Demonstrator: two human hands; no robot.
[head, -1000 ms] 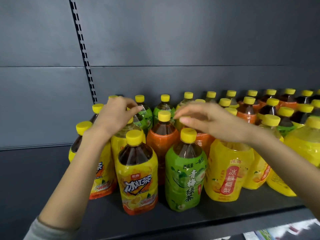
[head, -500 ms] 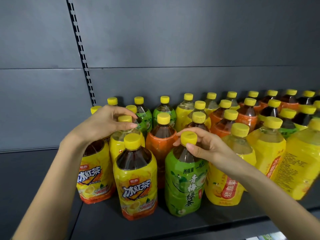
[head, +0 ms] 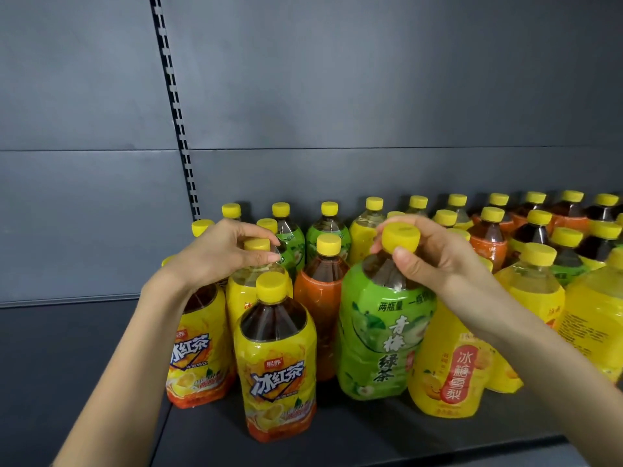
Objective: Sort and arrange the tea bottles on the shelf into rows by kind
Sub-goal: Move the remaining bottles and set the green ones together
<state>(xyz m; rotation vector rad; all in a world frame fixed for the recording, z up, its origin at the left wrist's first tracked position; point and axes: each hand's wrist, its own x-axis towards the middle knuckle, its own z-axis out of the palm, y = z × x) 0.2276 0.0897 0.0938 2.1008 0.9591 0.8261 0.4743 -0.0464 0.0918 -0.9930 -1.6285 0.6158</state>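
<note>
Over the shelf, left hand pinches yellow bottle, right hand green bottle.

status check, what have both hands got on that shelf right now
Left hand grips the cap of a pale yellow bottle. Right hand pinches the green tea bottle cap. Orange bottle and pear bottle crowd it either side.

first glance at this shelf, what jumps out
Two hands in the middle, each on a yellow cap: the right hand grips the green tea bottle at the front, the left hand a yellow-labelled bottle one row back. Around them, a mixed crowd of yellow-capped bottles fills the dark shelf rightward.
</note>
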